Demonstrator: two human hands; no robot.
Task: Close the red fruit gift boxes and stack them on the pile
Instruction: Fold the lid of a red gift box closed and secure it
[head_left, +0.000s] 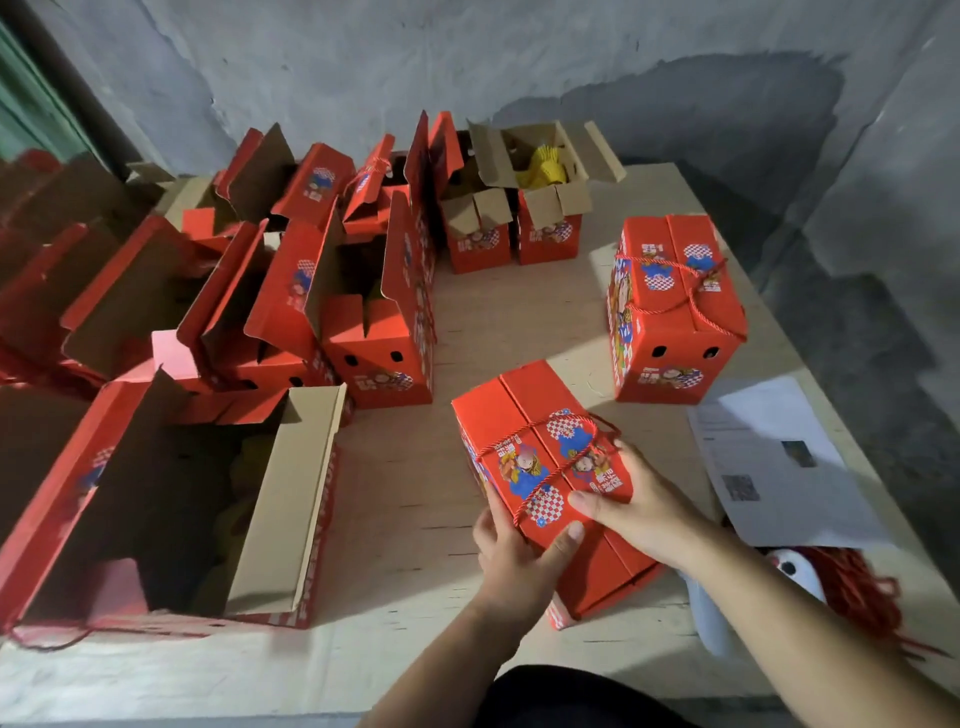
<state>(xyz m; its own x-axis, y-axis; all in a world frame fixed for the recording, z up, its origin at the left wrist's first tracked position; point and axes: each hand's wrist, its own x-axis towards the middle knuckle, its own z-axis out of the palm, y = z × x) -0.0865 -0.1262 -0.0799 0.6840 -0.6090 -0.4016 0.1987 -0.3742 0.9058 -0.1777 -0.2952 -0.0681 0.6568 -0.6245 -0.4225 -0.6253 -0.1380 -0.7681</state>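
A closed red gift box (524, 415) with a red cord handle across its lid sits tilted near the table's front. My left hand (511, 556) grips its near left corner, thumb on the lid. My right hand (631, 506) lies on the lid's right side, fingers curled over the far edge by the cord. A second closed red box (672, 317) stands upright at the right. Several open red boxes (374, 332) with raised flaps crowd the left and back. The nearest open box (291, 499) at front left shows yellow-netted fruit in shadow.
The light wooden table (415, 493) carries all the boxes. Printed paper sheets (769, 462) lie at the right edge. A bundle of red cords (852, 587) hangs off the front right corner. A grey wall stands behind the table.
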